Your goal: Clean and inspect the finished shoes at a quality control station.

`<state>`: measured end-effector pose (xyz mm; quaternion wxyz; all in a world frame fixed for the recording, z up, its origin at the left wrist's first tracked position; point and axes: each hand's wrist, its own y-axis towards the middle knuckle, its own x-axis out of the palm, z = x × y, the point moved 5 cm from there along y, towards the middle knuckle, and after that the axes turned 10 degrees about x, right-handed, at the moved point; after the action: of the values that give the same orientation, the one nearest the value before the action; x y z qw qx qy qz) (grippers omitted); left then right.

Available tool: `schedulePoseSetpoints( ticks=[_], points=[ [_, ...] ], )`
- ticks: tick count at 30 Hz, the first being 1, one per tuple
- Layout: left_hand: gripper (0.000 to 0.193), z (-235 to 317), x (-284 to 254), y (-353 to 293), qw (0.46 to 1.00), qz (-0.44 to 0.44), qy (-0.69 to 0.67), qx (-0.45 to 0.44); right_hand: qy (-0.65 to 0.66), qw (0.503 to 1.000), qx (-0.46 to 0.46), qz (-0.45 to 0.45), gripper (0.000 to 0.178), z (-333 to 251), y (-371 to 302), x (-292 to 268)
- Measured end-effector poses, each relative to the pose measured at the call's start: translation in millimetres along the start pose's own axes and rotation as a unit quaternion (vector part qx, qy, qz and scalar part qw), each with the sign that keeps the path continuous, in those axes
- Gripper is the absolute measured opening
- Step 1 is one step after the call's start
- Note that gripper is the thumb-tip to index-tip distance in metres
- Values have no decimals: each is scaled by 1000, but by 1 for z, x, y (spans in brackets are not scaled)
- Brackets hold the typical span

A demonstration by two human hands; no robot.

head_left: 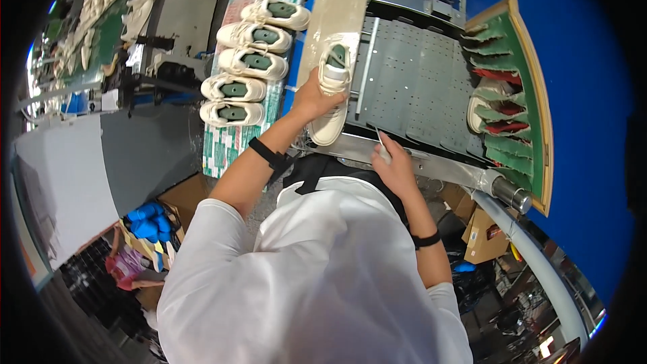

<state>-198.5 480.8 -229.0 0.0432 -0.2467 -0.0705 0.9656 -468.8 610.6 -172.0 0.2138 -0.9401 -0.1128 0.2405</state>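
Observation:
My left hand point(315, 100) is closed around the middle of a cream lace-up sneaker point(328, 131), over a tape-covered board point(340, 7). Its toe points toward me, and a dark green insert fills the opening. To the right, my right hand point(395, 165) is closed on a thin, light-coloured tool point(379, 136) whose tip points up and left, apart from the shoe. Fingers cover much of the tool, so its exact kind is unclear. Left of the board, several similar sneakers point(234, 89) with green inserts stand in a column on a green-and-white patterned surface point(222, 150).
A grey perforated conveyor bed point(418, 67) lies to the right, ending at a wooden-framed opening with ragged green flaps point(505, 148). One shoe point(476, 111) shows among the flaps. A metal roller point(515, 197) juts out nearby. Another person point(127, 264) is at lower left.

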Motion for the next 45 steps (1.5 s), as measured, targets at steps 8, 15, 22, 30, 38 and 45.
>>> schedulePoseSetpoints(
  ticks=[8,15,22,30,38,45],
  points=[
    [41,-10,-90,0,958,-260,-75,-94,-92,992,-77,-48,71,-102,34,61],
    [65,-3,-120,60,990,-13,13,139,-288,921,-255,67,81,-141,66,97],
    [67,9,-73,65,970,-165,35,175,-236,961,-137,45,74,-148,65,108],
    [64,8,-67,77,966,-177,58,182,-41,979,-96,-172,68,-165,48,154],
    [115,18,-49,62,976,-124,16,179,-208,963,-135,110,74,-120,62,80],
    [107,-7,-59,59,984,-134,-87,74,-320,940,-108,40,75,-141,-6,61]
  ],
)
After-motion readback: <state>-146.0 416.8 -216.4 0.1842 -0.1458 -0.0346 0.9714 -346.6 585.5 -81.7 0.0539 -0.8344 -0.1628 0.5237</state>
